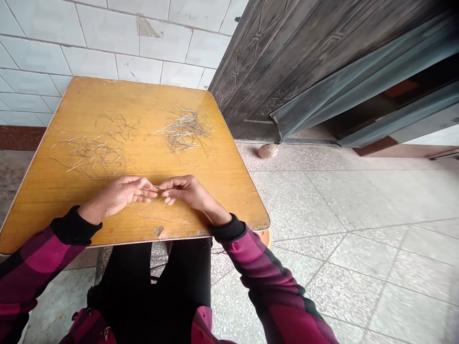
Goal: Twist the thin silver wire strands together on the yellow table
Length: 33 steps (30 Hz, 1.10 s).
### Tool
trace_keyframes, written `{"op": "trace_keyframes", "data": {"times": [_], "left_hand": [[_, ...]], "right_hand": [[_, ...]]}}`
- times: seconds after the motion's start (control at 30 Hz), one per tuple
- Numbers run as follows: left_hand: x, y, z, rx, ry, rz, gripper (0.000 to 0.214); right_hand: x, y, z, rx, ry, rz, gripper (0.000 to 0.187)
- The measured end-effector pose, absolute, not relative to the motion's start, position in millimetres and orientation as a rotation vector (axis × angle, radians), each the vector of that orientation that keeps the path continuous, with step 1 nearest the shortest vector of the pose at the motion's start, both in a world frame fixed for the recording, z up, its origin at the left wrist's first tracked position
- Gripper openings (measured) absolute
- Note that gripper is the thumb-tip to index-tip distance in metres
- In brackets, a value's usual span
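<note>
**Short wire [159, 187] pinched above a yellow table [222, 162]**

The table's wood-grain top is chipped along the near edge and stands beside a white tiled wall [93, 62]. To the right are a dark metal door [287, 67] and a speckled tile floor [322, 200], with a small ball [267, 151] lying by the threshold.

The left hand [120, 193] is half open, its fingers loosely curled and their tips at one end of the short wire; whether they grip it, I cannot tell. The right hand [186, 191] is more closed, its fingers curled and holding the other end. The wire is bright, thin and straight.

Two tangled wire piles [184, 130] [93, 157] lie on the tabletop ahead of the hands, and a dark, curved strand [150, 212] lies below them. Plaid magenta-and-black sleeves [68, 243] reach in from both sides.
</note>
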State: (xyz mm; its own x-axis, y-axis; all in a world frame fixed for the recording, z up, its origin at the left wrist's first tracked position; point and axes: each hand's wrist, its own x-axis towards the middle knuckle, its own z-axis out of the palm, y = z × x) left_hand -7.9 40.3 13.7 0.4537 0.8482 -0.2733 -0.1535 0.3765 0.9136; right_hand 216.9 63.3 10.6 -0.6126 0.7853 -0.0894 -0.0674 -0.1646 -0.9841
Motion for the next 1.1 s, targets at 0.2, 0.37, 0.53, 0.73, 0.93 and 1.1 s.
{"op": "trace_keyframes", "data": {"times": [0.2, 0.37, 0.53, 0.73, 0.93, 1.1], "left_hand": [[-7, 39, 9, 0.988, 0.914, 0.782, 0.032], [-6, 38, 10, 1.051, 0.995, 0.792, 0.034], [-5, 39, 10, 1.387, 1.300, 0.878, 0.034], [4, 26, 12, 2.468, 1.355, 0.921, 0.038], [9, 19, -5, 2.846, 1.252, 0.449, 0.051], [10, 20, -10, 2.852, 1.276, 0.391, 0.051]], "right_hand": [[220, 66, 9, -0.750, -1.470, 1.931, 0.025], [219, 71, 5, -0.862, -1.465, 1.906, 0.029], [216, 76, -1, -1.105, -1.525, 1.613, 0.032], [217, 77, -2, -1.234, -1.920, 1.052, 0.020], [214, 77, 2, -1.276, -2.094, 0.755, 0.015], [217, 80, 3, -1.293, -2.149, 0.638, 0.017]]}}
